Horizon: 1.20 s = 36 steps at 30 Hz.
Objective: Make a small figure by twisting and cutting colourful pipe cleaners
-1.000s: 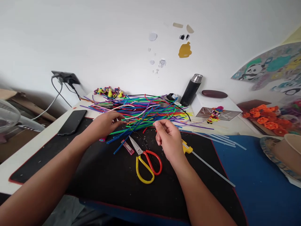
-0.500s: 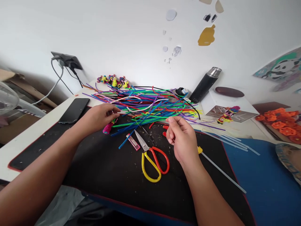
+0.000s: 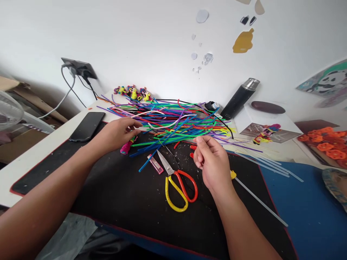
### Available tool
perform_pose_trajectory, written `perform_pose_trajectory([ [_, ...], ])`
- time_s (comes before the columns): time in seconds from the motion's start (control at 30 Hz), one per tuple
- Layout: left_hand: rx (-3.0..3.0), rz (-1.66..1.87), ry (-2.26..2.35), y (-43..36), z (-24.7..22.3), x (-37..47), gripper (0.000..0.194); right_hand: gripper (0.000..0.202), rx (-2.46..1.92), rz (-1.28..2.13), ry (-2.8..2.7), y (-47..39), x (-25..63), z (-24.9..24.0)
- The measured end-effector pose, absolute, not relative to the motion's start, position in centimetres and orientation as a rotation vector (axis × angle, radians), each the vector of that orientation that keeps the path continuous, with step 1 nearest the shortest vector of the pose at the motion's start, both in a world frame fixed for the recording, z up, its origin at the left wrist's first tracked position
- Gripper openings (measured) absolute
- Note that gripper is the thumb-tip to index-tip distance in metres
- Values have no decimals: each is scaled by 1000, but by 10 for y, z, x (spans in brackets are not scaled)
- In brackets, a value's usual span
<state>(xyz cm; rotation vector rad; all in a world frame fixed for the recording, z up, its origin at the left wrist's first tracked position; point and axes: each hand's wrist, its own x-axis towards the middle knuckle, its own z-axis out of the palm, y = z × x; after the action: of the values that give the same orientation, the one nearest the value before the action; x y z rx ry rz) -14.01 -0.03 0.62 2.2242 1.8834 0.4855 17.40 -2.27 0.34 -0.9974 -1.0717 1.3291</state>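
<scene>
My left hand (image 3: 115, 134) hovers at the left end of a heap of pipe cleaners (image 3: 173, 121), its thumb and fingertips curled close together; whatever they hold is too small to make out. Just below those fingers lies a pink fuzzy piece (image 3: 125, 148) with some green at its top. My right hand (image 3: 214, 160) is closed with thumb against forefinger at the heap's near right side, and I cannot make out what is pinched there. Red fuzzy bits (image 3: 192, 148) lie beside it. Between the hands are scissors (image 3: 173, 180) with yellow and red handles and a pink lighter (image 3: 155, 164).
A phone (image 3: 87, 126) lies on the left. Small fuzzy figures (image 3: 132, 92) rest by the wall. Toward the right are a black flask (image 3: 240, 99), a white box (image 3: 271, 119) with another figure (image 3: 267, 134) before it, translucent sticks (image 3: 265, 164) and orange flowers (image 3: 328, 144).
The view has shifted slightly, so everything sits a little further right. Both hands keep nearly the same pose and place over the mat.
</scene>
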Motion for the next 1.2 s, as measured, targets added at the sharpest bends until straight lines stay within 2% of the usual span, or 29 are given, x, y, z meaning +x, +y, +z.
perform_pose_trajectory([
  [0.17, 2432, 584, 1722, 16, -7, -121, 59, 34, -1009, 1298, -1043, -22, 174, 5],
  [0.27, 2559, 515, 1542, 24, -12, -103, 66, 34, -997, 1288, -1023, -21, 175, 5],
  [0.63, 2696, 255, 1228, 33, -26, -33, 70, 33, -986, 1318, -1053, -22, 174, 2],
  [0.8, 2759, 309, 1039, 24, -32, -3, 73, 34, -979, 1325, -1030, -22, 174, 4],
  [1.03, 2825, 447, 760, -22, -26, 8, 64, 32, -972, 1336, -1073, -25, 174, 1],
  [1.2, 2767, 387, 687, -49, -24, -1, 63, 31, -973, 1330, -1101, -26, 173, -2],
])
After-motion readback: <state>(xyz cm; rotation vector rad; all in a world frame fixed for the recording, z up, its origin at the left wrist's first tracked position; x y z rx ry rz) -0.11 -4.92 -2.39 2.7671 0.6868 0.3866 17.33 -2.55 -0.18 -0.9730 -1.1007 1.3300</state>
